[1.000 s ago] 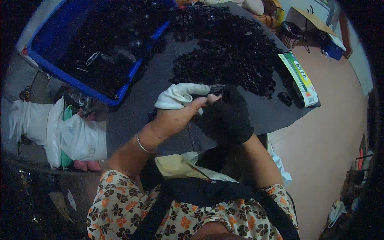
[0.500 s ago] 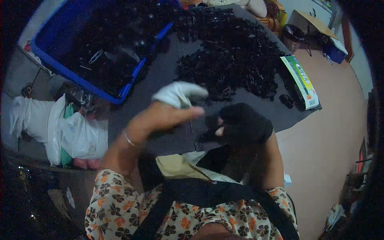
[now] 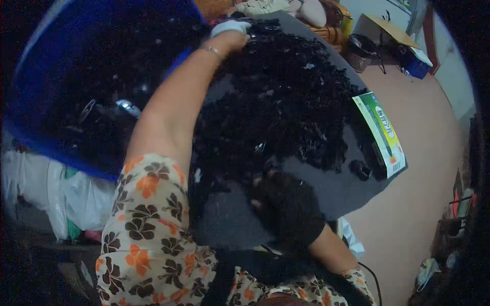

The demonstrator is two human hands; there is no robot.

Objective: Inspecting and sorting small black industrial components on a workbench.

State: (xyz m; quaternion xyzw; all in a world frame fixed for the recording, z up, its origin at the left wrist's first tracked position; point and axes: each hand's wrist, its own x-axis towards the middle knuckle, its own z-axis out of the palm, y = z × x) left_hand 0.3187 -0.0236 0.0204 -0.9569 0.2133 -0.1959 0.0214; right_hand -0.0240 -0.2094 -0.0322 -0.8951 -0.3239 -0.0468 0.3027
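Observation:
Small black parts (image 3: 270, 112) lie in a wide, tangled pile on the grey table top; single pieces are too dark to name. My left hand (image 3: 232, 31), in a white glove, is stretched out to the far left end of this pile, near the blue bin's far corner. Its fingers are small and blurred there, so any piece in them is hidden. Close to me, at the near edge of the pile, is my right hand (image 3: 293, 204) in a black glove with bare fingertips showing. Dark glove and dark parts merge, hiding its grip.
A big blue bin (image 3: 173, 69) of black parts stands at the left. A green and yellow printed carton (image 3: 380, 132) lies along the table's right edge (image 3: 352, 206). White plastic bags (image 3: 87, 196) are at the left. A wicker basket (image 3: 360, 58) stands on the floor beyond.
My left hand has swung from in front of me up to the far end of the pile. My right hand moved slightly lower and stays near me. The view has shifted, with the bin looming larger.

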